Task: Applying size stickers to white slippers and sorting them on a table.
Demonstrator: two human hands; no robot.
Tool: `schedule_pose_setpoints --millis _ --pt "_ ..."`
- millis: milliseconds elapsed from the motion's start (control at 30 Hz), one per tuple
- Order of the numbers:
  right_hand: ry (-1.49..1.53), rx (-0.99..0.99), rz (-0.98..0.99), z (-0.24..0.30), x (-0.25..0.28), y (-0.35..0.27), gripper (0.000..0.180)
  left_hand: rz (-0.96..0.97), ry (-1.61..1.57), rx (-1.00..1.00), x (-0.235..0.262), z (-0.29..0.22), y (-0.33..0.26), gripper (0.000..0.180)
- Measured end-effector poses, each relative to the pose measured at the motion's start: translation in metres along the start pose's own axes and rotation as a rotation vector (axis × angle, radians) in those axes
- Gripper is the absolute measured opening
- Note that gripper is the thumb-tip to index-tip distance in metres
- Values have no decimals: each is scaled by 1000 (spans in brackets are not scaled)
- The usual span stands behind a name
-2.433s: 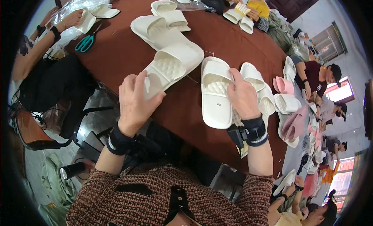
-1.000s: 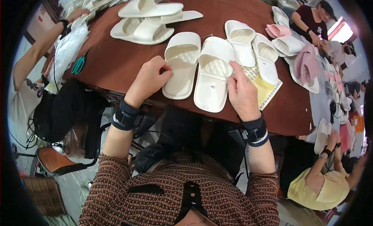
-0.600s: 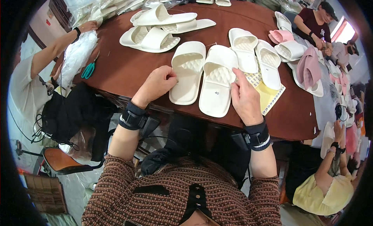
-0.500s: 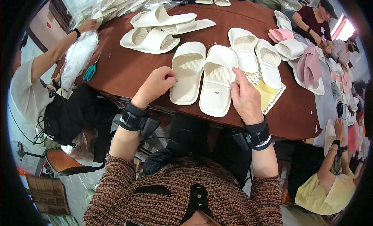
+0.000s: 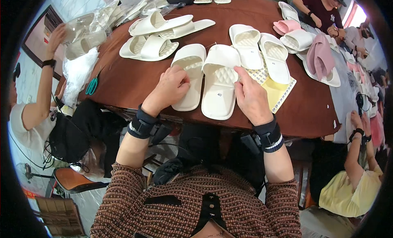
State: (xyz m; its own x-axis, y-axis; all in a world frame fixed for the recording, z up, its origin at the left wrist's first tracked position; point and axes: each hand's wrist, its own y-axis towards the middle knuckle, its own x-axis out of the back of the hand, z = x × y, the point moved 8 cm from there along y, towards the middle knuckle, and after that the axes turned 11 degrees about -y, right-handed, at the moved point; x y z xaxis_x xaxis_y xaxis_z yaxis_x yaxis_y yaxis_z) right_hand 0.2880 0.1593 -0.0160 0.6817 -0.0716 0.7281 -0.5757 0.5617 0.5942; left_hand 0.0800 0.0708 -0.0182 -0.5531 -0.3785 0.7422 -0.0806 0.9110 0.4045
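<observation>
Two white slide slippers lie side by side in front of me, toes pointing away. Over the footbed of the left slipper (image 5: 189,99) is my left hand (image 5: 170,88), its fingers curled together; whatever they may pinch is hidden. My right hand (image 5: 253,96) grips the outer edge of the right slipper (image 5: 219,105), with fingertips beside its strap. That slipper bears a small printed label on its heel; the left slipper's heel is partly covered by my hand. Partly under another white slipper pair (image 5: 275,72) lies a yellow sticker sheet (image 5: 276,92).
A stack of white slippers (image 5: 157,31) is at the back left of the brown table (image 5: 135,80). Teal-handled scissors (image 5: 92,86) lie at the left edge. Pink slippers (image 5: 320,57) stand to the right. Co-workers sit on both sides, one handling bagged slippers (image 5: 84,41).
My left hand has moved from the left slipper's outer edge to over its footbed. My right hand stays by the right slipper. The co-worker on the left has raised an arm with bagged slippers.
</observation>
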Motion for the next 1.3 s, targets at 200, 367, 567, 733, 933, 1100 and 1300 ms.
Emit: schedule_pose_setpoints --millis 200,367,567,733,933,1100,1300 --pt "-6 6 -53 -2 4 1 36 -28 -15 -5 -1 -3 4 11" --pt "13 -38 -17 -4 0 1 34 -16 -163 112 3 11 1 10" --pt "14 -43 -3 -5 1 -1 34 -191 -296 35 6 10 -21 16" --pt "-1 -16 -23 -2 2 0 35 -216 42 -145 2 -25 -41 24" --pt "21 -13 -31 2 4 0 35 -199 66 -116 -1 -31 -42 31" --pt "-4 -44 -11 0 3 -2 34 -201 66 -123 -5 -42 -50 35" --pt "96 -37 -103 1 16 -4 25 -129 53 -83 -13 -69 -68 33"
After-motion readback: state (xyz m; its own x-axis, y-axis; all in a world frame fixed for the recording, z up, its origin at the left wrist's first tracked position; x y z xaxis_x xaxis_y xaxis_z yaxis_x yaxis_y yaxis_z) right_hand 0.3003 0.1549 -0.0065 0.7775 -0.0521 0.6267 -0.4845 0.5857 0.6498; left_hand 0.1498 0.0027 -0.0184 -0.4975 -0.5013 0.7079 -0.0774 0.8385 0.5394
